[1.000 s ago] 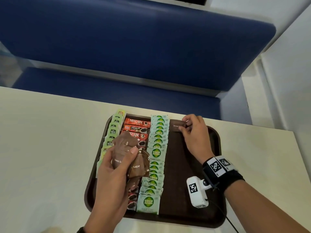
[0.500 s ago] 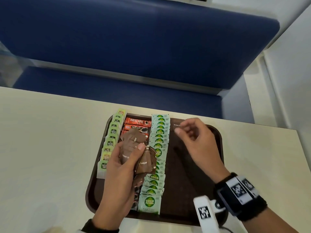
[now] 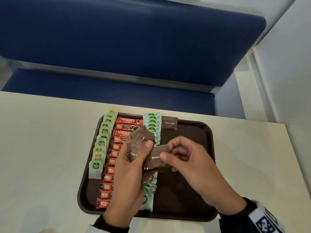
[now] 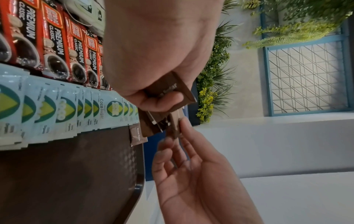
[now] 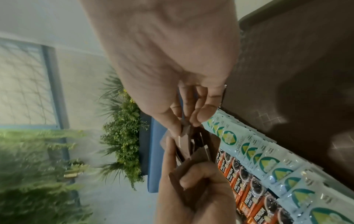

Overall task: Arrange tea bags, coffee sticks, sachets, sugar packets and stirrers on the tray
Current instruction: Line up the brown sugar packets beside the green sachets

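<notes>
Head view: right hand [image 3: 193, 167] fingers [image 3: 162, 156] pinch brown packet [image 3: 157, 156].

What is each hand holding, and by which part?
Left hand grips a bunch of brown sugar packets around their middle; right hand pinches one packet by its right edge.

Head view: high, looking forward and down on dark brown plastic tray [image 3: 208, 148], blue padded bench [image 3: 127, 39] beyond. Left wrist view: close, low over tray, facing out past fingers. Right wrist view: equally close, from opposite side. All three share pale blue coco sugar sachet row [image 4: 63, 109].
</notes>
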A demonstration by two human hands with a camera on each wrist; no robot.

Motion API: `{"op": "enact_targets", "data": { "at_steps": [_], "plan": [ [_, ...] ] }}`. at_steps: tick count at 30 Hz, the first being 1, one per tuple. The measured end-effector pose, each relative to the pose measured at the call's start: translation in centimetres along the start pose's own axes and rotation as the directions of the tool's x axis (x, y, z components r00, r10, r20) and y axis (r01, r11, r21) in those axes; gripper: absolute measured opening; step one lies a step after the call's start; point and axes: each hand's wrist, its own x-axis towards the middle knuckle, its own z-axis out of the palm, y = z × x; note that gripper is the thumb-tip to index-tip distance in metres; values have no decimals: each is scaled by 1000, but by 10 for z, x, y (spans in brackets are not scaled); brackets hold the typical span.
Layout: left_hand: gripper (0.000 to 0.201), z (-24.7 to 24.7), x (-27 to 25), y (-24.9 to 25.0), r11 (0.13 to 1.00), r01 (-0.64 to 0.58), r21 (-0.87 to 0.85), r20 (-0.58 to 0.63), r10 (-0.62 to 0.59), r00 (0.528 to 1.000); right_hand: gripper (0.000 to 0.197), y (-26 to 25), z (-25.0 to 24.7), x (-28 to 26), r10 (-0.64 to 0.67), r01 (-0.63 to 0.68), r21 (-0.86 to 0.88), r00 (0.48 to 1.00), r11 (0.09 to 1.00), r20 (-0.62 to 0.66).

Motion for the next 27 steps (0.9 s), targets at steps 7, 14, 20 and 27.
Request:
{"op": "enact_targets", "data": {
  "at_steps": [7, 14, 20, 27],
  "plan": [
    [32, -3, 1, 6, 997, 37, -72, -20, -39, 999, 25, 6, -24, 5, 72, -58, 263, 996, 963, -45],
    [35, -7, -1, 21, 994, 21, -108, -49, -26, 998, 18, 54, -41, 83, -29, 22, -24, 951, 999, -309],
    [33, -10, -4, 26, 996, 27, -83, -77, -34, 996, 19, 75, -32, 118, -133, 49, -237, 926, 970, -353],
    [33, -10, -5, 29, 996, 26, -81, -96, -34, 995, 25, 78, -22, 126, -204, 89, -281, 886, 956, -416]
  ]
}}
